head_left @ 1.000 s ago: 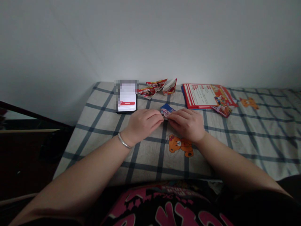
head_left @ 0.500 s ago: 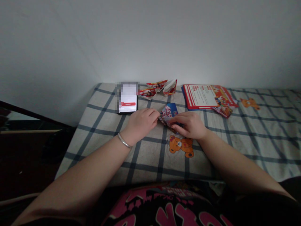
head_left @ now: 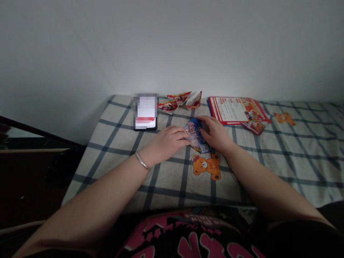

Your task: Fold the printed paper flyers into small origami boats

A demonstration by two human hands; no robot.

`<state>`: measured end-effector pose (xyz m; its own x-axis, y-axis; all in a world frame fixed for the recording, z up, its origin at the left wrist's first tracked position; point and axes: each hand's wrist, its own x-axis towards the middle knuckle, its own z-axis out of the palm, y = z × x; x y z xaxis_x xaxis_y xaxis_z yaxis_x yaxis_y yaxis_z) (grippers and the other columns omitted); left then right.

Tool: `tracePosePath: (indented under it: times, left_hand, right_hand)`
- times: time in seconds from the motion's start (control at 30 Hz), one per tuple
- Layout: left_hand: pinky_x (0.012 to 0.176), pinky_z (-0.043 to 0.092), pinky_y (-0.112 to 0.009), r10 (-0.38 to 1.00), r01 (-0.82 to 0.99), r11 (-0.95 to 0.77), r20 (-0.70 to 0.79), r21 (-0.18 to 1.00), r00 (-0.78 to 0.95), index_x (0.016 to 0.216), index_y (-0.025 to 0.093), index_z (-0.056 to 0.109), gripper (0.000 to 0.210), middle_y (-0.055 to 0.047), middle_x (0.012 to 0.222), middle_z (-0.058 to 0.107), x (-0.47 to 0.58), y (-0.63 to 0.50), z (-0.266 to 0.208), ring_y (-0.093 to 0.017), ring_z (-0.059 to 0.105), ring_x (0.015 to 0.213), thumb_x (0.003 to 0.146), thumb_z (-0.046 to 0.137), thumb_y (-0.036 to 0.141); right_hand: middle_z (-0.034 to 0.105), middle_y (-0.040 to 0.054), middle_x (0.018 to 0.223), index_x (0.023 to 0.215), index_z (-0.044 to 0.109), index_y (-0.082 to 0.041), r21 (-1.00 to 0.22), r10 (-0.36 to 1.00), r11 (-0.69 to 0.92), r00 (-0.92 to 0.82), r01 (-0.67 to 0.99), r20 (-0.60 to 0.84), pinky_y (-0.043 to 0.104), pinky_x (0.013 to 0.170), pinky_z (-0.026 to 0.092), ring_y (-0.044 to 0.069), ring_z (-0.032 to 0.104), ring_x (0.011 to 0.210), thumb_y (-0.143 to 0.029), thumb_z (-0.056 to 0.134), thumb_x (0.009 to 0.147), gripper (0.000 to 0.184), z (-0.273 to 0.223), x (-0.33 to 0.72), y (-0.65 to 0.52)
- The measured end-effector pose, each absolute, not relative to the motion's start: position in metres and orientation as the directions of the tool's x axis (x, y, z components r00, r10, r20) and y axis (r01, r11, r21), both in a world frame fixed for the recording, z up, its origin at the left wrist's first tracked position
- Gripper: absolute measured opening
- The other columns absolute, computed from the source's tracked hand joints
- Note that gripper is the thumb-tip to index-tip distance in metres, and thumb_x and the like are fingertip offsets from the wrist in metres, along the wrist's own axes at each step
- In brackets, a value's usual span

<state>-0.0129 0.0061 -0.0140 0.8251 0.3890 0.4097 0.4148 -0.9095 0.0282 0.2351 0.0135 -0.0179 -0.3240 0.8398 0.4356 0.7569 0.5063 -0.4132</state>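
A pale wall (head_left: pixel 172 46) rises behind checked cloth (head_left: pixel 168 177).

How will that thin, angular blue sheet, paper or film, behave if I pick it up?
The blue sheet will probably be light, since it looks thin. It may bend easily, given its slanted, folded-looking edges. Rolling seems unlikely, as it lies nearly flat.

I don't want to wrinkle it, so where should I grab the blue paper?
Maybe pinch the blue paper at its near corner, by the square code, coming from the near side. That corner points out uncovered, while the left hand is at its left edge and the right hand at its right.
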Motion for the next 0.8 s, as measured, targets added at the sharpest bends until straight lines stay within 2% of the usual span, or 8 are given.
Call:
tracePosePath:
  times: [0.1, 0.23, 0.3, 0.43, 0.57, 0.67, 0.8]
  left_hand:
    - [0.105, 0.046, -0.046, 0.384, 0.399, -0.916, 0.361, 0.036, 0.85, 0.108, 0.021, 0.07, 0.021, 0.0, 0.123, 0.07, -0.01, 0.004, -0.008, -0.023, 0.059, 0.118, 0.092, 0.059, 0.013]
    - [0.108, 0.042, -0.045, 0.385, 0.393, -0.919, 0.314, 0.039, 0.868, 0.113, 0.021, 0.068, 0.024, 0.0, 0.124, 0.07, -0.008, 0.002, -0.005, -0.021, 0.06, 0.118, 0.093, 0.056, 0.013]
    - [0.109, 0.04, -0.044, 0.411, 0.418, -0.907, 0.307, 0.044, 0.859, 0.118, 0.023, 0.066, 0.029, -0.001, 0.125, 0.069, -0.009, 0.0, -0.005, -0.02, 0.06, 0.117, 0.094, 0.055, 0.013]
    - [0.111, 0.036, -0.047, 0.475, 0.492, -0.87, 0.316, 0.03, 0.821, 0.12, 0.024, 0.065, 0.031, -0.001, 0.125, 0.069, -0.009, -0.003, -0.004, -0.023, 0.056, 0.122, 0.092, 0.058, 0.014]
    - [0.108, 0.039, -0.047, 0.504, 0.541, -0.84, 0.333, -0.023, 0.797, 0.122, 0.022, 0.065, 0.03, -0.004, 0.124, 0.068, -0.008, -0.004, -0.003, -0.023, 0.058, 0.117, 0.093, 0.059, 0.016]
    - [0.102, 0.044, -0.045, 0.54, 0.589, -0.804, 0.317, -0.081, 0.78, 0.118, 0.023, 0.068, 0.025, -0.004, 0.12, 0.069, -0.007, -0.003, 0.001, -0.023, 0.061, 0.11, 0.095, 0.057, 0.017]
    - [0.101, 0.043, -0.048, 0.604, 0.657, -0.743, 0.295, -0.128, 0.741, 0.114, 0.024, 0.07, 0.024, -0.004, 0.115, 0.071, -0.009, -0.004, 0.01, -0.025, 0.062, 0.107, 0.097, 0.054, 0.017]
  right_hand:
    - [0.061, 0.0159, 0.138, 0.138, 0.052, -0.016, -0.352, 0.837, 0.519, -0.38, 0.779, 0.393, 0.056, 0.111, 0.042, 0.032, 0.049, 0.134, -0.022, 0.051, 0.09, 0.048, -0.022, 0.234, 0.015]
    - [0.053, 0.0149, 0.147, 0.144, 0.046, -0.016, -0.282, 0.839, 0.52, -0.42, 0.806, 0.347, 0.06, 0.115, 0.034, 0.033, 0.042, 0.14, -0.022, 0.047, 0.092, 0.052, -0.025, 0.232, 0.015]
    - [0.057, 0.0168, 0.142, 0.139, 0.05, -0.014, -0.274, 0.828, 0.533, -0.427, 0.8, 0.363, 0.059, 0.114, 0.035, 0.033, 0.046, 0.137, -0.021, 0.048, 0.091, 0.048, -0.023, 0.232, 0.016]
    - [0.067, 0.018, 0.121, 0.125, 0.058, -0.012, -0.316, 0.809, 0.554, -0.408, 0.771, 0.423, 0.051, 0.105, 0.047, 0.03, 0.059, 0.118, -0.019, 0.051, 0.09, 0.037, -0.016, 0.231, 0.015]
    - [0.067, 0.0149, 0.121, 0.124, 0.059, -0.017, -0.324, 0.795, 0.582, -0.44, 0.746, 0.418, 0.051, 0.103, 0.048, 0.029, 0.06, 0.117, -0.011, 0.048, 0.086, 0.04, -0.015, 0.23, 0.013]
    - [0.068, 0.0136, 0.119, 0.123, 0.06, -0.017, -0.354, 0.809, 0.574, -0.443, 0.738, 0.387, 0.049, 0.103, 0.048, 0.028, 0.061, 0.116, -0.007, 0.046, 0.082, 0.044, -0.014, 0.229, 0.013]
    - [0.069, 0.0121, 0.119, 0.122, 0.062, -0.017, -0.373, 0.808, 0.584, -0.468, 0.721, 0.358, 0.046, 0.104, 0.049, 0.025, 0.062, 0.114, -0.003, 0.043, 0.08, 0.048, -0.013, 0.231, 0.013]
